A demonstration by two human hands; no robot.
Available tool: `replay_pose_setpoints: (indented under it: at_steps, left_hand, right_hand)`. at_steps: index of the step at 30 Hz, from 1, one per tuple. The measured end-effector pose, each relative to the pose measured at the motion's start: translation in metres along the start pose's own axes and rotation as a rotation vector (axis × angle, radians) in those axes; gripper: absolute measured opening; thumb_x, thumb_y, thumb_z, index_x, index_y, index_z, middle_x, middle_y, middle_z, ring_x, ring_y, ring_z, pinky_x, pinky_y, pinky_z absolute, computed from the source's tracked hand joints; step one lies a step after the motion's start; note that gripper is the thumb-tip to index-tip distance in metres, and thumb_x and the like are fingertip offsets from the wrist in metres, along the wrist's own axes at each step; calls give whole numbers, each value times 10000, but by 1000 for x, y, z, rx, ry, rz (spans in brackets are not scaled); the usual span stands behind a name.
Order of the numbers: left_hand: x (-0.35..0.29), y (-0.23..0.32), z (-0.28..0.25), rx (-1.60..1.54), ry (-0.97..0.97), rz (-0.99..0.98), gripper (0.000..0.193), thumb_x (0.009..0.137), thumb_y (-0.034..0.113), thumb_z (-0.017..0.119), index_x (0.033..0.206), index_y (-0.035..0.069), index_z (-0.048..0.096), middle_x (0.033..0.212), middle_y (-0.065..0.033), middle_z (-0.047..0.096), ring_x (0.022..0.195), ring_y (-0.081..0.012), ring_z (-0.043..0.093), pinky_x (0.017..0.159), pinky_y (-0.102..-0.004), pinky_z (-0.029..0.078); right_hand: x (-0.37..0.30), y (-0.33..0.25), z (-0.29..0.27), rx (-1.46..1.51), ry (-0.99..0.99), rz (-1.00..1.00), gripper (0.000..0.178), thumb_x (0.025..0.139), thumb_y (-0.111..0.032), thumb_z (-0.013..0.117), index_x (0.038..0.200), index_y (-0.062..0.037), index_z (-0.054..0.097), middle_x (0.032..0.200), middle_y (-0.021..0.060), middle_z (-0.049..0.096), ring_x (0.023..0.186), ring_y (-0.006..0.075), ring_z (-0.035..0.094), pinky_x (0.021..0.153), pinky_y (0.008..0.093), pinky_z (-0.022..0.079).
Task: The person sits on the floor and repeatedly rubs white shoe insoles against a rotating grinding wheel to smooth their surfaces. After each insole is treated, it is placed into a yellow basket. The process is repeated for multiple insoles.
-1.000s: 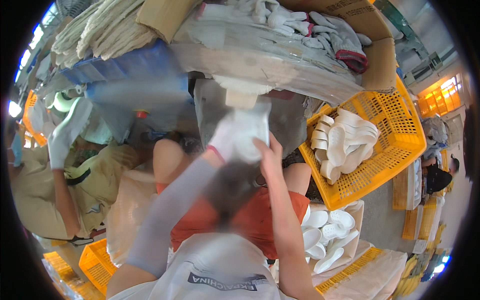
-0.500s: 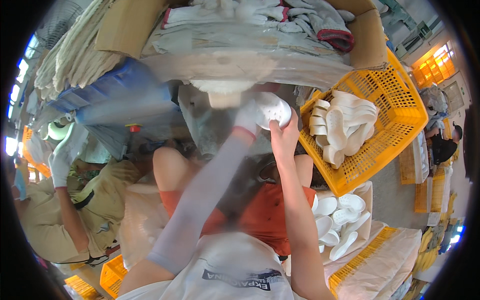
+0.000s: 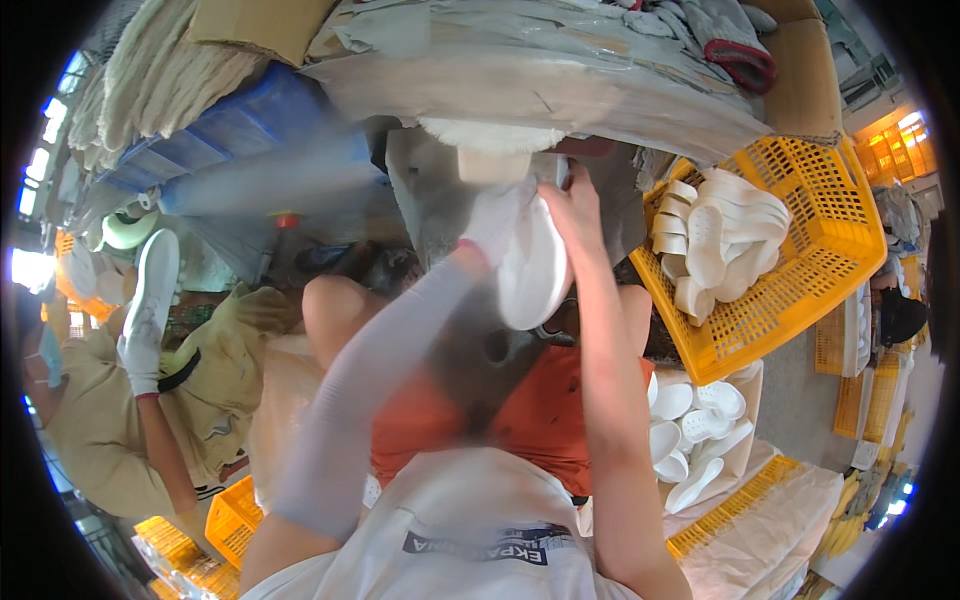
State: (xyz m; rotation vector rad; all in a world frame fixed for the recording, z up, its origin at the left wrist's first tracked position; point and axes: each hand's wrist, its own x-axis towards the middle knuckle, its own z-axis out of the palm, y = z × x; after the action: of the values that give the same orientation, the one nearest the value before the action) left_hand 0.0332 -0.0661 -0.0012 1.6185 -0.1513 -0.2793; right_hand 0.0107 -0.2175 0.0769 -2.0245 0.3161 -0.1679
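Note:
A white clog (image 3: 537,280) is held in front of a pale, fuzzy buffing wheel (image 3: 495,135), over my lap. Its long smooth side faces up, and one rounded end points toward me. My left hand (image 3: 497,215), in a white glove with a long pale sleeve above it, is closed on the clog's left side; motion blurs its fingers. My bare right hand (image 3: 577,215) grips the far right edge of the same clog. Whether the clog touches the wheel, I cannot tell.
Right of me, a yellow crate (image 3: 740,345) holds cream clog straps or uppers (image 3: 735,225). Below it lie several white clogs (image 3: 700,425) in a lined container. A box with gloves (image 3: 735,50) stands ahead. At left, a co-worker's gloved hand (image 3: 140,350) holds a white shoe (image 3: 157,275).
The clog has turned from its holed toe showing to its long smooth side, with one end swung toward me. My right hand has moved up along its edge. The view has shifted left.

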Motion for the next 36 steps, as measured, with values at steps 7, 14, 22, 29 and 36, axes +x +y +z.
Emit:
replay_pose_setpoints:
  at_steps: [7,14,22,29,36]
  left_hand:
    - [44,-44,65,-17,221,179,343,1051,319,612,1141,5,720,1031,-83,738,915,-205,684,834,-362,543]
    - [53,-78,-17,453,-109,253,546,932,495,690,1210,27,733,1221,-147,747,1128,-339,709,964,-417,556]
    - [34,-54,-87,783,0,-112,647,948,599,636,1196,7,720,1130,-177,767,1066,-374,719,914,-414,540]
    - [-12,-1,-61,259,-245,-47,456,992,409,689,1182,-6,710,1027,-92,751,884,-187,696,796,-338,551]
    - [0,-12,-22,-52,-119,-40,347,1016,294,690,1182,-10,713,996,-40,729,844,-123,681,728,-293,554]
  right_hand:
    - [-109,10,-29,31,117,-91,685,960,-94,590,1564,43,299,1300,305,646,1077,401,717,915,440,559]
    - [-63,32,4,271,229,-213,442,980,-48,521,1399,90,544,872,182,730,743,237,747,703,364,579]
    - [-20,14,-10,200,-18,-45,271,959,-27,520,1145,129,640,899,149,704,691,243,752,572,339,627]
    - [0,28,5,-208,101,-101,296,913,-130,619,1109,89,656,888,200,713,840,347,763,720,429,596]
    - [-19,29,30,-14,35,25,660,867,-262,676,1413,55,484,1144,289,709,1073,453,697,942,470,541]
